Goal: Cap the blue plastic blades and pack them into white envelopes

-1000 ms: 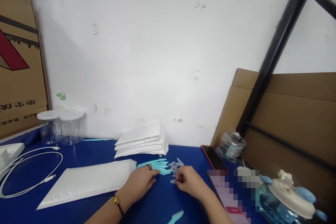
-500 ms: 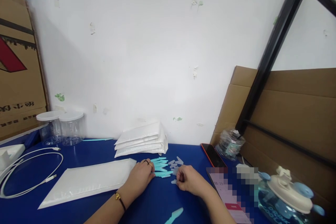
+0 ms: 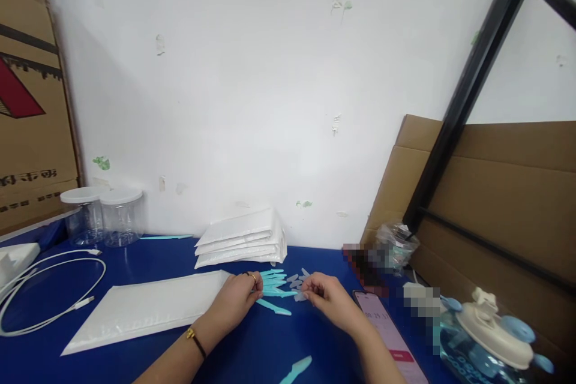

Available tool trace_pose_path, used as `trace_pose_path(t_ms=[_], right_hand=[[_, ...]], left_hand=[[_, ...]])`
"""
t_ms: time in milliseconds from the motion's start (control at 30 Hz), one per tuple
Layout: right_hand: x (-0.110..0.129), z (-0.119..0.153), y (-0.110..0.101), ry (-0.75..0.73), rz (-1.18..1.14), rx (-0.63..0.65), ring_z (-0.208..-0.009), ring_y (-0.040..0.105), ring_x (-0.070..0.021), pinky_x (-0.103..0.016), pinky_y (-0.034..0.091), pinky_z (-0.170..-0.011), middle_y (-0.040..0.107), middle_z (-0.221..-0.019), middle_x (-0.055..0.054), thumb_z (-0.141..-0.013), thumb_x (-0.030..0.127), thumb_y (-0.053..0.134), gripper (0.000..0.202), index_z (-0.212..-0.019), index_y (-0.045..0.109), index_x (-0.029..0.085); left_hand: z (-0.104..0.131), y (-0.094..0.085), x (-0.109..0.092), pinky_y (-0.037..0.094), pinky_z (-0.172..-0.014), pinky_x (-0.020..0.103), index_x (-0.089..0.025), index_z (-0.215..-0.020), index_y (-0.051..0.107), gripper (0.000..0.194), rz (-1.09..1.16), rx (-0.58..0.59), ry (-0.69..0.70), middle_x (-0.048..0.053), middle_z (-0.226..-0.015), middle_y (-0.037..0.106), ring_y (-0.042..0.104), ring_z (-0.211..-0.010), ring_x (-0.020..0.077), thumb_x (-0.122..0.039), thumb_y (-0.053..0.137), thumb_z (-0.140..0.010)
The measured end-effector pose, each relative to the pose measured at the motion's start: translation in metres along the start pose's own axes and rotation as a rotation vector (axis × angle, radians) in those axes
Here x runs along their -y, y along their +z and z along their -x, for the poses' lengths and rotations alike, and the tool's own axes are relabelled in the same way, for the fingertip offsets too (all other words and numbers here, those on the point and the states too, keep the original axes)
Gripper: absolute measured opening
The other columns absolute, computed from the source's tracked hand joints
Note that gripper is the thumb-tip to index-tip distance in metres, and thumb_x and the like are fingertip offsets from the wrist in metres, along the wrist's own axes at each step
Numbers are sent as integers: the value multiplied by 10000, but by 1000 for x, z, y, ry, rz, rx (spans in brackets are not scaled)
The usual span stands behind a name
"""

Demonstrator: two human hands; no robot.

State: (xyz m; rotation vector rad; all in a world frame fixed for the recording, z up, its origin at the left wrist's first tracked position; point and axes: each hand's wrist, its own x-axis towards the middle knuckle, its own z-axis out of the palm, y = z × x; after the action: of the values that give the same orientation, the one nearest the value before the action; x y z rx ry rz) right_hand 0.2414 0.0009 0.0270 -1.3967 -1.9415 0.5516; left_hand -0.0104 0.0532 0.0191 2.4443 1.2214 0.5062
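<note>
My left hand (image 3: 243, 297) is closed at the left end of a group of turquoise eyebrow razors (image 3: 273, 282), with one razor sticking out to the right from its fingertips. Just below, another razor (image 3: 275, 308) lies slanted on the blue table. My right hand (image 3: 324, 297) is pinched beside a small heap of translucent blade caps (image 3: 296, 282); whatever lies between its fingers is hidden. Nearer the front edge is a single razor (image 3: 297, 368) with a pale covered tip. A white padded envelope (image 3: 153, 306) lies flat beneath and left of my left wrist.
Behind the razors, white padded envelopes (image 3: 240, 239) are stacked against the wall. Clear jars (image 3: 120, 219) and a white cable (image 3: 51, 258) are at left. A phone (image 3: 390, 336), a bagged item (image 3: 393, 245) and a blue bottle with a cream lid (image 3: 490, 336) stand at right.
One razor near my left fingers has swung to a downward slant. My right hand has shifted slightly up and right, and the cap beside its fingertips no longer shows.
</note>
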Motion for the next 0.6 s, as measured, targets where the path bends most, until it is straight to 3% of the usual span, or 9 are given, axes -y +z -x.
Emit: trace_pose_path(t_ms=[267, 433, 600], right_hand=[[-2, -2, 9, 64, -200, 5, -558, 540, -114, -207, 390, -523, 577, -647, 10, -780, 230, 589, 81, -773, 637, 165], [-3, -1, 7, 215, -478, 142, -486, 587, -134, -222, 432, -481, 601, -539, 0, -690, 378, 713, 267, -744, 640, 126], [0, -1, 8, 233, -653, 165, -470, 595, -133, -232, 458, -481, 636, -533, -17, -608, 445, 768, 380, -732, 633, 112]], left_hand=[[-1, 1, 0, 337, -656, 230, -206, -800, 554, 100, 64, -9, 17, -8, -787, 606, 527, -740, 148, -267, 476, -814], [0, 2, 0, 338, -580, 206, -184, -775, 545, 118, 337, 128, -10, -32, -685, 531, 466, -643, 118, -293, 501, -774], [0, 6, -2, 337, -559, 207, -169, -755, 549, 152, 547, 143, -47, -50, -629, 486, 431, -599, 105, -319, 539, -734]])
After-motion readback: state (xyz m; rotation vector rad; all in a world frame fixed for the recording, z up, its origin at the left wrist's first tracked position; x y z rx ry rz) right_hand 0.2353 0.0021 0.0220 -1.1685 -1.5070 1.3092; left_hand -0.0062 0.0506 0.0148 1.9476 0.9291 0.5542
